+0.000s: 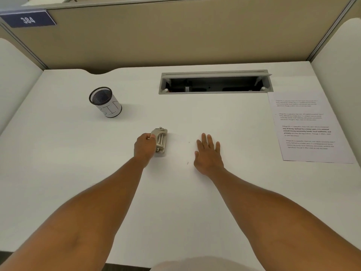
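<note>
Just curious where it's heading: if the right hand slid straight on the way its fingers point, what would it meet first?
Ahead of the right hand lies only bare desk, then, most likely, the open cable slot at the back. The punch in the left hand sits off that line.

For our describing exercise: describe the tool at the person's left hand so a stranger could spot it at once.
Find the white desk with the long cable slot at its back. Near the desk's middle, the left hand grips a small beige hole punch. Unlike the black mesh cup and the printed sheet, it is low with a silver bar on top.
</note>
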The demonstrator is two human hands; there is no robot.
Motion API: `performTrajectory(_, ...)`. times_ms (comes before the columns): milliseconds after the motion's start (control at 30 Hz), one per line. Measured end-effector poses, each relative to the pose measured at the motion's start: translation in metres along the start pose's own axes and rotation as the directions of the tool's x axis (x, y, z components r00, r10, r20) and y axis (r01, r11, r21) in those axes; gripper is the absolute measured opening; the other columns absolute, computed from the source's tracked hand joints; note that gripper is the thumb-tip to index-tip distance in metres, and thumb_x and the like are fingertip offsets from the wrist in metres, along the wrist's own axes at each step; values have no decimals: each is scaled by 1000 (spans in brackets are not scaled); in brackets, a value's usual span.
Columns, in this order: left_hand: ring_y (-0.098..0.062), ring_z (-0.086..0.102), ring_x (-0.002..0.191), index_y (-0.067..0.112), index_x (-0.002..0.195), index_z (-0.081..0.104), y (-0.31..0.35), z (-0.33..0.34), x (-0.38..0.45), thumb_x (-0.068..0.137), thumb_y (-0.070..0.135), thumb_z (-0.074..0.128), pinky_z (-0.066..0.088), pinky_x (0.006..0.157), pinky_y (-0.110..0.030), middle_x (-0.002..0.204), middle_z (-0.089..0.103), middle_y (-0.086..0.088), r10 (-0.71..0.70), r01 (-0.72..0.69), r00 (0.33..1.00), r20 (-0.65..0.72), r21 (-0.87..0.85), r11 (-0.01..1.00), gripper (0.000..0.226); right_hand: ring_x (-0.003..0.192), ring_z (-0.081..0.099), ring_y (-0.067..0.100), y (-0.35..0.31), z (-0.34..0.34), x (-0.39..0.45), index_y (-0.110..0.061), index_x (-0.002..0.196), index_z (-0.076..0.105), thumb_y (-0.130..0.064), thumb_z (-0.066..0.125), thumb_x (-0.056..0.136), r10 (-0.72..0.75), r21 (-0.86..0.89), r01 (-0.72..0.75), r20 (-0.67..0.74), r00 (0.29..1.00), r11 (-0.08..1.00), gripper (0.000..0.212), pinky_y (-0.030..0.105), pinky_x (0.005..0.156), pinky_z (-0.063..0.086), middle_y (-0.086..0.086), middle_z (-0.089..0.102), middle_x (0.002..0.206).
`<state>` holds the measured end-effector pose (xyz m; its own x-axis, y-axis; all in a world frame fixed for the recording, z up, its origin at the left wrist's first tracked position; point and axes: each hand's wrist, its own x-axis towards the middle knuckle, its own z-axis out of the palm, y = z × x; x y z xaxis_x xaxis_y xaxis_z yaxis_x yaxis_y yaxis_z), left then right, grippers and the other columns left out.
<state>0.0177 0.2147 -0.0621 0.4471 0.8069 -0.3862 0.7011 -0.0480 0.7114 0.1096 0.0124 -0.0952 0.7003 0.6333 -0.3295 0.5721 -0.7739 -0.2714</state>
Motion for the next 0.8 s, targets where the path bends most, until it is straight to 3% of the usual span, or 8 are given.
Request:
performTrajectory(467, -26, 55, 94, 12, 113, 60, -32, -45, 38, 96, 24, 35, 41, 74, -31, 113, 63, -8, -91, 87, 972, -216, -29, 996, 33, 150, -12, 24, -2, 18, 6, -13, 154, 14, -25, 21, 103, 2, -25, -5, -139, 990, 1000, 54, 51, 120, -5, 5, -7, 164)
performTrajectory(800, -26, 54, 94, 10, 119, 59, -60, -65, 55, 96, 23, 32, 42, 77, -33, 118, 63, -10, -130, 128, 957, -261, -24, 991, 38, 151, -5, 24, -4, 26, 6, -12, 154, 20, -23, 24, 101, 16, -29, -22, -210, 978, 999, 53, 53, 120, -2, 6, 0, 164)
